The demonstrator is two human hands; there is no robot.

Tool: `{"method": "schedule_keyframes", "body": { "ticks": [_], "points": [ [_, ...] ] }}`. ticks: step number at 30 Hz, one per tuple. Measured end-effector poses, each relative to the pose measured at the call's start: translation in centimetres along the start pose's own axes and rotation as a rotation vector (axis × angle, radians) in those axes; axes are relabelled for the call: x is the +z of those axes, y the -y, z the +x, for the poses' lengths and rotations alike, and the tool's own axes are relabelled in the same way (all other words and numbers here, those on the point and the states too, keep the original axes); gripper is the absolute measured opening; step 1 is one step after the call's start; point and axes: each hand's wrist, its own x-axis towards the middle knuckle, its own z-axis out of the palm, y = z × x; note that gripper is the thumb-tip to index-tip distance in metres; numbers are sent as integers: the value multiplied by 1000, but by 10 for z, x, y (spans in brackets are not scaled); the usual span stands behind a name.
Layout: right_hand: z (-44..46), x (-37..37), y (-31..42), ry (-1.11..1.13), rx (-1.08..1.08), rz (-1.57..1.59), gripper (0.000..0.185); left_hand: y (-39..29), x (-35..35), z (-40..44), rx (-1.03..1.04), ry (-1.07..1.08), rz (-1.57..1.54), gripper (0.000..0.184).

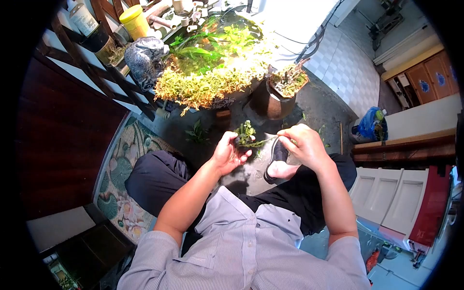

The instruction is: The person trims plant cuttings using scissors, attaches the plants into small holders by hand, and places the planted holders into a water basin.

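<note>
My left hand (228, 155) is curled around a small leafy plant (247, 130), whose dark lower part sits against the palm. From that plant a thin green stem stretches rightward. Its far end is pinched between the thumb and forefinger of my right hand (305, 145). Both hands are above my lap, over the grey floor. Loose green leaves (197, 132) lie on the floor to the left of my left hand. The plant's base is partly hidden by my fingers.
A large planter of bright foliage (217, 79) stands ahead, beside a brown pot (271, 102) with a small plant. To its left are a grey stone-like ornament (144, 60) and a yellow container (135, 24). A blue-bagged bin (372, 126) stands at right.
</note>
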Motion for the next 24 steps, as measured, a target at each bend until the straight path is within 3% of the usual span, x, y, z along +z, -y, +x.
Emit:
{"method": "schedule_keyframes", "body": {
  "ticks": [4,6,8,12,15,18,21,24],
  "points": [
    [-2,-7,-4,-42,122,51,17,-1,0,-1,-12,13,-44,56],
    [-1,-3,-3,-166,152,95,17,-2,0,-2,-6,-1,-40,57],
    [0,12,5,-206,92,142,19,-1,-4,-2,5,113,-46,56],
    [11,36,37,-116,-44,126,25,4,-8,5,50,109,-22,49],
    [15,54,33,-90,-25,82,29,7,-4,2,170,117,77,37],
    [20,62,24,-105,-42,41,34,3,3,-5,189,129,221,38],
    [21,59,16,-173,-157,-15,25,2,-1,-3,181,180,259,41],
    [20,50,9,-85,-145,-45,23,0,5,-6,177,177,268,44]
  ]
}}
